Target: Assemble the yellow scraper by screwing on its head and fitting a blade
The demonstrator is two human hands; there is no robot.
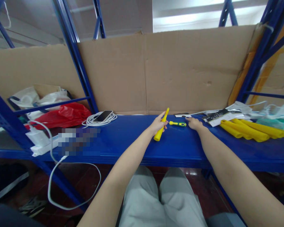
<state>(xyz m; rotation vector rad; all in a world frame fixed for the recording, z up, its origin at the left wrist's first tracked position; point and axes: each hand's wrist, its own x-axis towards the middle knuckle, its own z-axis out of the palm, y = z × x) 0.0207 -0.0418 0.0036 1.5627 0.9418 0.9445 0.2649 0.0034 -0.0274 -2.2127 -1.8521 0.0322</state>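
Observation:
My left hand (157, 125) is closed around a yellow tapered plastic tube (161, 129), with its narrow notched end up and its wide end down toward me. Beyond the hand, a short screwdriver (178, 124) with a green-and-yellow handle lies on the blue tabletop (132, 138). My right hand (194, 123) rests just right of the screwdriver's handle, its index finger stretched toward a flat black-and-white packet (182, 115). Its other fingers are partly hidden. I see nothing held in it.
On the right lie several yellow tubes (248, 129) beside black-and-white packaging (223, 116). To the left are a phone (103, 116) on a coiled white cable (91, 120), a red plastic bag (71, 115) and a white power strip (44, 145). Cardboard (175, 69) closes off the back.

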